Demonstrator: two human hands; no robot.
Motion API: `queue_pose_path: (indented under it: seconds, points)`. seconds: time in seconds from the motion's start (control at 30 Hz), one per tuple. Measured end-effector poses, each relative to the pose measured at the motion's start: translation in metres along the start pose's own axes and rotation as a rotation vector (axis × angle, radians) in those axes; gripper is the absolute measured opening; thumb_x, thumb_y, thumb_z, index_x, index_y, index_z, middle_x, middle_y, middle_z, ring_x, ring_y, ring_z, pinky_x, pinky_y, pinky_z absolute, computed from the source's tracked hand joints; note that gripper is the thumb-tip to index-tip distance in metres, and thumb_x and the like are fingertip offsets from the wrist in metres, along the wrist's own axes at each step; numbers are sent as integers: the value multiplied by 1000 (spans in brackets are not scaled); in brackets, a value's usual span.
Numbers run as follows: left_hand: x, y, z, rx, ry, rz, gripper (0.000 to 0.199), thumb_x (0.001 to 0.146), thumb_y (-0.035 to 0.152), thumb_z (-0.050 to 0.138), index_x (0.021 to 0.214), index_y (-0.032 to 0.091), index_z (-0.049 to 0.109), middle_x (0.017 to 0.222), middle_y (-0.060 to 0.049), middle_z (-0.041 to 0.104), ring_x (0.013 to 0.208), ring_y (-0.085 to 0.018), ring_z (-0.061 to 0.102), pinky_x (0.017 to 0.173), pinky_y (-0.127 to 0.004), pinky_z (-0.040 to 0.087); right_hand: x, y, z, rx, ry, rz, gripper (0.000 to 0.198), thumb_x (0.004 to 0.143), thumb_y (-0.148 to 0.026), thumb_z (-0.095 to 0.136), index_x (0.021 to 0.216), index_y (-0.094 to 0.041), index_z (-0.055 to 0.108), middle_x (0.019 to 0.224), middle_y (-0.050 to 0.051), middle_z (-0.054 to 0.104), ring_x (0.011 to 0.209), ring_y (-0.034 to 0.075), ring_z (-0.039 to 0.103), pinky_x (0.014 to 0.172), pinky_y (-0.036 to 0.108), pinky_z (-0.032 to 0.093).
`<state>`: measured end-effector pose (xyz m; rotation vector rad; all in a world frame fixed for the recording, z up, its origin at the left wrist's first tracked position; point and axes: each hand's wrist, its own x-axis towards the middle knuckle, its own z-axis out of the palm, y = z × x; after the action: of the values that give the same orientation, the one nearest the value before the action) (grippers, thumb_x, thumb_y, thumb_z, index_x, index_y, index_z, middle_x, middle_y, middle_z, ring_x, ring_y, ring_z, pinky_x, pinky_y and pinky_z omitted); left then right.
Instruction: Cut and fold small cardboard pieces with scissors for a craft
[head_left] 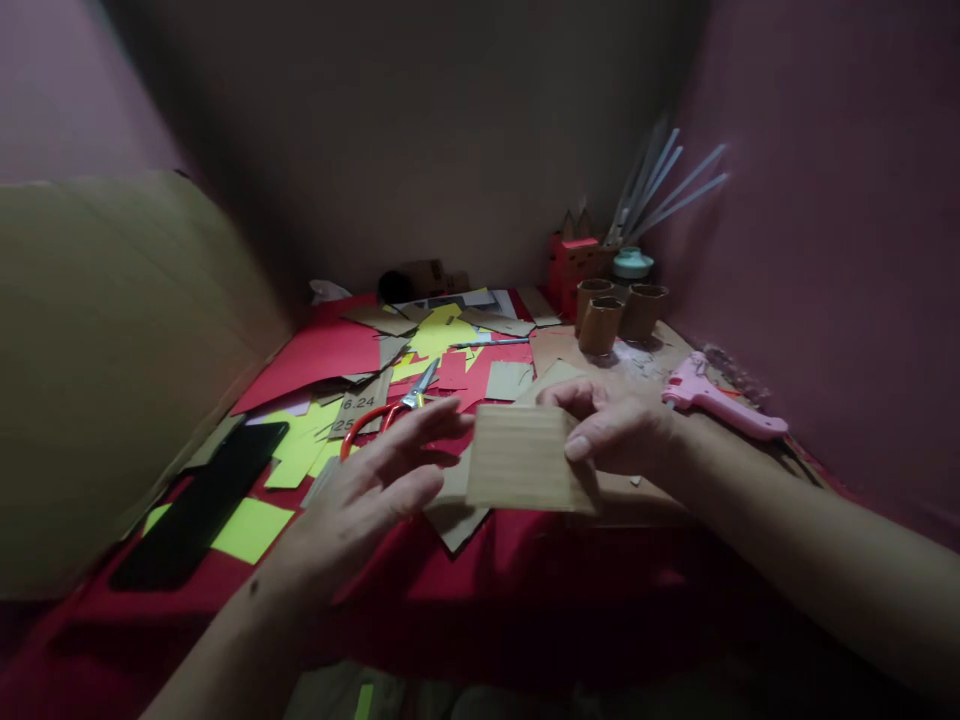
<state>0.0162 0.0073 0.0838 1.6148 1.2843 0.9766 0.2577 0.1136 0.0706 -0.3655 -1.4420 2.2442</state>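
Right hand (619, 430): thumb on near face, fingers behind, pinching a squarish cardboard piece (517, 458) by its right side. Piece is raised at the front of the red-covered table (517, 575), between the two hands, ribbed face toward the viewer; darker strip along its right edge. Left hand (379, 485): open, fingers extended, thumb apart, just beside the piece's left edge; contact at the fingertips cannot be told.

Beyond left hand: red-handled scissors (412, 400), blades parted slightly or shut, cannot tell; handles beside a cardboard scrap printed "6.24" (363, 404). Farther left: black smartphone (201, 512) partly over yellow paper (253, 532). Behind: large red sheet (322, 350), pen (491, 343) among cuttings.

Right side: pink glue gun (716, 402) lying beyond the right forearm; three short cardboard tubes (600, 327) upright near the back; teal-lidded jar (632, 264) behind them; red box (564, 275) to its left; pale sticks (661, 175) fanned above.
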Motion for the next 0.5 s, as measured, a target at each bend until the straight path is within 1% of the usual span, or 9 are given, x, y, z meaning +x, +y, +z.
queue_pose_path:
  seconds: [0.03,0.1,0.17,0.2,0.27,0.33,0.43,0.47,0.5]
  points:
    - [4,5,2,-71,-67,-25,52,84,42,60,132,24,53,126,-9,63,113,-29,59,86,-36,53,5,-4,2,-42,-55,27,14,61,-17,78,68,-16,66,66,-3,64,57,10,59,54,20,46]
    - [9,10,5,-147,-124,-128,37,82,39,64,116,24,65,105,-6,70,95,-24,64,75,-30,53,15,-11,3,-167,-147,133,18,60,-20,80,70,-15,66,65,-2,64,57,10,59,54,21,46]
    - [12,11,7,-172,-115,-227,23,79,38,70,94,21,70,82,-1,67,76,-16,62,64,-23,49,24,-15,-1,-273,-147,188,19,61,-20,81,70,-15,66,64,-3,64,56,10,58,54,21,45]
    - [13,9,7,-176,-111,-265,21,76,37,72,87,19,70,76,1,64,70,-14,59,60,-21,46,28,-16,-4,-309,-139,202,20,61,-22,81,72,-15,66,65,-3,64,57,10,58,54,21,45]
    - [16,4,6,-165,-100,-328,22,73,38,74,81,18,67,73,2,61,65,-11,55,57,-20,42,36,-18,-12,-442,-123,225,22,62,-25,82,75,-16,67,66,-2,64,59,11,58,56,22,45]
    - [22,-1,5,-147,-73,-385,25,72,40,75,80,18,66,70,2,60,62,-11,54,54,-20,39,43,-20,-19,-639,-90,202,24,63,-31,82,78,-18,69,68,-2,64,62,13,57,57,24,43]
    - [35,-6,5,-118,-8,-422,28,71,42,73,78,17,64,66,1,61,58,-12,54,52,-22,38,51,-28,-20,-991,43,86,31,67,-45,77,86,-21,71,72,0,63,64,15,54,56,26,39]
    - [39,-6,6,-92,11,-422,28,71,42,72,77,16,63,66,1,61,58,-13,54,52,-23,38,52,-30,-18,-1112,39,56,37,68,-50,76,93,-23,71,78,1,64,68,17,55,58,28,40]
    - [43,-7,7,-57,25,-418,27,72,42,71,76,16,63,65,0,62,57,-13,54,51,-23,38,53,-31,-16,-1217,15,29,45,65,-52,77,100,-24,71,85,3,65,73,19,56,62,29,41]
